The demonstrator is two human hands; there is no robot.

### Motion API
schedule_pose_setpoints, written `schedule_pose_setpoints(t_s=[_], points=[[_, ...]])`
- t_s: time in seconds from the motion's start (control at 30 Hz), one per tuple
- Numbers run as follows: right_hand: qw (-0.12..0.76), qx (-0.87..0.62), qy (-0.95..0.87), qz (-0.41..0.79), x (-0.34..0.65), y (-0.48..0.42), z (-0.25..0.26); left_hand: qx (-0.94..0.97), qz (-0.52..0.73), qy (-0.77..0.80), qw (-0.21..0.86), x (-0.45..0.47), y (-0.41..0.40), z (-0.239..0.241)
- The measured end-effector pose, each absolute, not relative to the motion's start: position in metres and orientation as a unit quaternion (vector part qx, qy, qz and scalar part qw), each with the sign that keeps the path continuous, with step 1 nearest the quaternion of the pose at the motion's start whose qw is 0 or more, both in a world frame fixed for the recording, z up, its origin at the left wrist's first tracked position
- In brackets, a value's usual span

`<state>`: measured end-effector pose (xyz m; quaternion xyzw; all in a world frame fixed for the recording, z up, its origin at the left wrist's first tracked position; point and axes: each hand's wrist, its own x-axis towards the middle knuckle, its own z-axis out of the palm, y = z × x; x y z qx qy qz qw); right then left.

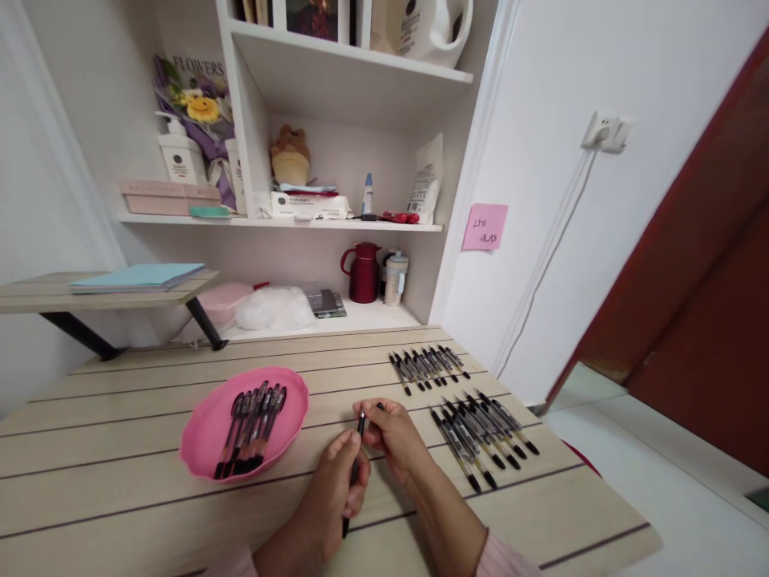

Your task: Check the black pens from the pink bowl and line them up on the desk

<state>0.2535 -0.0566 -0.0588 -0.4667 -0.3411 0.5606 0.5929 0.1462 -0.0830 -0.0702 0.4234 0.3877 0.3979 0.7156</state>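
My left hand (335, 489) is closed round the barrel of a black pen (354, 473) held nearly upright over the wooden table (120, 449). My right hand (393, 437) is closed in a pinch on the pen's upper end, where a small black cap (380, 406) shows at its fingertips. To the left lies a pink plate (210, 433) with several black pens (252, 429) on it. On the right, a row of black pens (481, 437) lies on the table, and another row of pens (428, 365) lies further back.
Behind the table stand white shelves (336, 226) with a red kettle (363, 272), a cup, bottles, packets and a plush toy. A side shelf (90, 292) at left carries a blue book. A pink note (484, 227) sticks to the wall; a red door (709, 264) is at right.
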Motion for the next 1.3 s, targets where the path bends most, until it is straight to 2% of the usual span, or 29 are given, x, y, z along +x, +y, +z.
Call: schedule_pose_setpoints(t_s=[0.4,0.6,0.77,1.0,1.2,1.3], points=[[0.568,-0.484,-0.355,0.563,0.2554,-0.0575,-0.0594,0.428,0.387,0.389,0.718,0.1464,-0.0811,-0.0723],[0.577,-0.431,-0.346,0.601,0.2576,-0.0592,-0.0573,0.431,0.377,0.386,0.723,0.1445,-0.0818,-0.0705],[0.565,-0.473,-0.347,0.580,0.2582,-0.0570,-0.0613,0.438,0.379,0.382,0.720,0.1444,-0.0815,-0.0739],[0.583,-0.399,-0.336,0.623,0.2609,-0.0559,-0.0628,0.441,0.376,0.384,0.718,0.1435,-0.0818,-0.0700],[0.565,-0.445,-0.349,0.601,0.2595,-0.0559,-0.0663,0.436,0.378,0.387,0.719,0.1440,-0.0820,-0.0719],[0.603,-0.401,-0.331,0.605,0.2608,-0.0547,-0.0646,0.421,0.366,0.376,0.740,0.1436,-0.0819,-0.0718]])
